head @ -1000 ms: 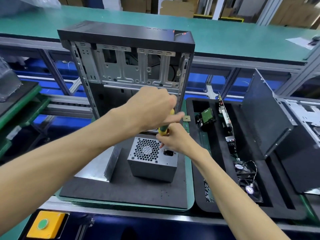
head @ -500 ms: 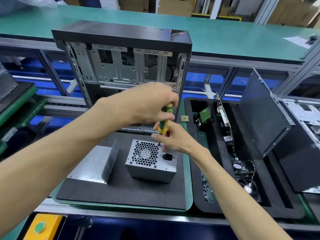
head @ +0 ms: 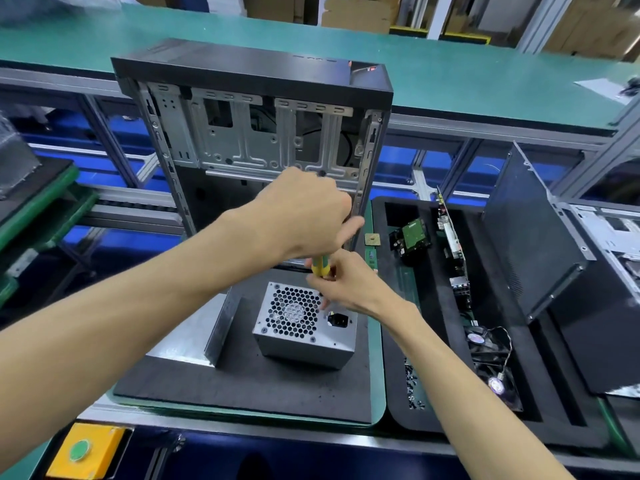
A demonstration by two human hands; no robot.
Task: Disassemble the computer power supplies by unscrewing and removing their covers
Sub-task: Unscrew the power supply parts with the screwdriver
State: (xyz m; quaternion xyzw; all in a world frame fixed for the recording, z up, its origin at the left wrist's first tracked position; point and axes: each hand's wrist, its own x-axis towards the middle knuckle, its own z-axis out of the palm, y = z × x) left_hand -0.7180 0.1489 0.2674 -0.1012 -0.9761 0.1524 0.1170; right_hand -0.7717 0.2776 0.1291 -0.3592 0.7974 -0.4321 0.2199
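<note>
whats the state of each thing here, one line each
power supply: on the black mat, fan grille up, cover on
screwdriver: upright over the supply, gripped by both hands
left hand: wrapped round the handle top
right hand: pinching the lower handle
computer case: standing, side panel off

An open computer case (head: 256, 133) is stood upright; right of it, fans (head: 491, 355) and a green drive (head: 415, 233) are laid in a black tray (head: 446, 403).

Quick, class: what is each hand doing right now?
Left hand: grips the screwdriver handle.
Right hand: fingers curled round the screwdriver lower down.
</note>
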